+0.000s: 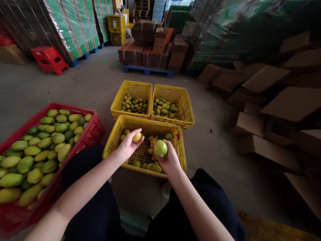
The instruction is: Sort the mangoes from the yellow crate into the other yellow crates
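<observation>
My left hand (128, 144) is over the left part of the near yellow crate (110, 144), its fingers curled round a small yellow lemon (136, 137). In my right hand (172, 160) is a larger, rounder green lemon (160, 148), held above the right part of the same crate. Both fruits are clear of the crate's floor. Below my hands, several yellow and green lemons (155, 168) lie along the crate's near side, with others at its far corners. My hands partly cover the crate's contents.
At my left stands a red crate (96, 122) heaped with green-yellow lemons (45, 143). Two yellow crates (131, 83) holding fruit adjoin the near crate's far side. Cardboard boxes (265, 78) are piled on the right. Farther off are a red stool (48, 60) and a blue pallet (147, 71) with stacked cartons.
</observation>
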A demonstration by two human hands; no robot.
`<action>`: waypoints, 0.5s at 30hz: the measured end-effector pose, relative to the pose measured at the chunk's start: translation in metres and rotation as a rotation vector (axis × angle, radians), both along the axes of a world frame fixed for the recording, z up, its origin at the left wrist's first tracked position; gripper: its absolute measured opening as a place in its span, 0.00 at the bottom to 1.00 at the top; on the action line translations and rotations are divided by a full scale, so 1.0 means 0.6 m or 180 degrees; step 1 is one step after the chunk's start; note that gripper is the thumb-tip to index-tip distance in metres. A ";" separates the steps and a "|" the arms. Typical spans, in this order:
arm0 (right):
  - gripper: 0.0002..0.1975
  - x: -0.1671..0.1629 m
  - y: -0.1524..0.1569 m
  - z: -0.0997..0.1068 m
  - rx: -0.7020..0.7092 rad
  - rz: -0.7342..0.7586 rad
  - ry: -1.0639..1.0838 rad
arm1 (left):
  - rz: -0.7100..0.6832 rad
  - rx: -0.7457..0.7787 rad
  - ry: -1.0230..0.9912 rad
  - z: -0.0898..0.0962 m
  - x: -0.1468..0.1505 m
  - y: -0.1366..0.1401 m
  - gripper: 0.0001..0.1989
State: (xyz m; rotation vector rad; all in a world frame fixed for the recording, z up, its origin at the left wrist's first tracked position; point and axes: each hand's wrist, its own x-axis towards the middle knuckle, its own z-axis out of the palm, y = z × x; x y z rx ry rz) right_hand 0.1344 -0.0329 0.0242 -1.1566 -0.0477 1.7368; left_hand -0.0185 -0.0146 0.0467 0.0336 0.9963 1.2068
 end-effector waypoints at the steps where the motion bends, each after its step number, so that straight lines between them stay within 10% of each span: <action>1: 0.02 0.001 0.000 -0.002 0.0011 0.0063 0.0048 | 0.0138 -0.0008 0.0088 0.001 0.000 0.000 0.06; 9: 0.08 -0.009 -0.008 0.028 0.0143 0.0222 0.0294 | -0.0662 -0.0037 -0.0082 -0.004 -0.007 -0.004 0.13; 15: 0.04 -0.011 -0.002 0.035 -0.0003 0.0069 0.0479 | -0.0466 0.0030 -0.0247 -0.001 -0.004 -0.005 0.17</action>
